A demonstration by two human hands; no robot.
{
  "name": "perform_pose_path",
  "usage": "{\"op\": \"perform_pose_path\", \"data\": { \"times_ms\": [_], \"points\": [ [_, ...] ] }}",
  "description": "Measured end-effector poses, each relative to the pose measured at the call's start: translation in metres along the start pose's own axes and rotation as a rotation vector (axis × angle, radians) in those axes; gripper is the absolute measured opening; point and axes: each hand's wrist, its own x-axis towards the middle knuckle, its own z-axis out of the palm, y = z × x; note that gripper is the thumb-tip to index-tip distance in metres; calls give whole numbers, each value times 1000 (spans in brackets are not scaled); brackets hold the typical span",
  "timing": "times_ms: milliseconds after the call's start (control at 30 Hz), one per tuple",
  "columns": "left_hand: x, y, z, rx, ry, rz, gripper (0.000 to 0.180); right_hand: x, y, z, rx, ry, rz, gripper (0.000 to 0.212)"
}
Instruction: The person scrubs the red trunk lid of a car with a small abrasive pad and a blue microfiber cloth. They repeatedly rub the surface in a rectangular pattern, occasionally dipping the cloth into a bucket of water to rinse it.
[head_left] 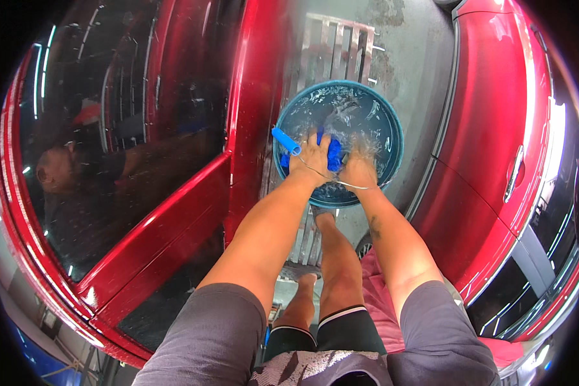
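Both my hands are in a round teal bucket point(395, 106) of churning, foamy water. My left hand point(312, 157) grips a wet blue cloth point(334, 156), which bulges out between and beside the fingers. My right hand point(359, 170) is sunk in the water close beside it; splashing water covers its fingers, so what they do is hidden. A blue cylindrical grip point(285, 140) sits at the bucket's left rim, and a thin wire runs from it across my left wrist toward my right one.
The bucket is over a slatted wooden platform point(336, 48) on a grey floor point(412, 58). Close on the left stands a red vehicle point(254, 83) with large dark windows. On the right is another red car point(489, 103) with a door handle point(514, 174).
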Motion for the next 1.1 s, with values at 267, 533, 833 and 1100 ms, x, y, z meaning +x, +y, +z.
{"op": "perform_pose_path", "data": {
  "times_ms": [267,533,833,1100],
  "points": [
    [39,14,37,153,-87,75,75,3,127,62,0,-3,-171,39],
    [-92,-1,-36,-1097,-6,-301,68,-98,-10,-94,1448,-233,644,52],
    [-425,-38,-166,-1965,579,-124,69,-231,-121,-189,1234,-319,513,59],
    [-704,-148,-262,-734,1321,-833,109,-269,-430,-234,1023,-459,-481,55]
  ]
}}
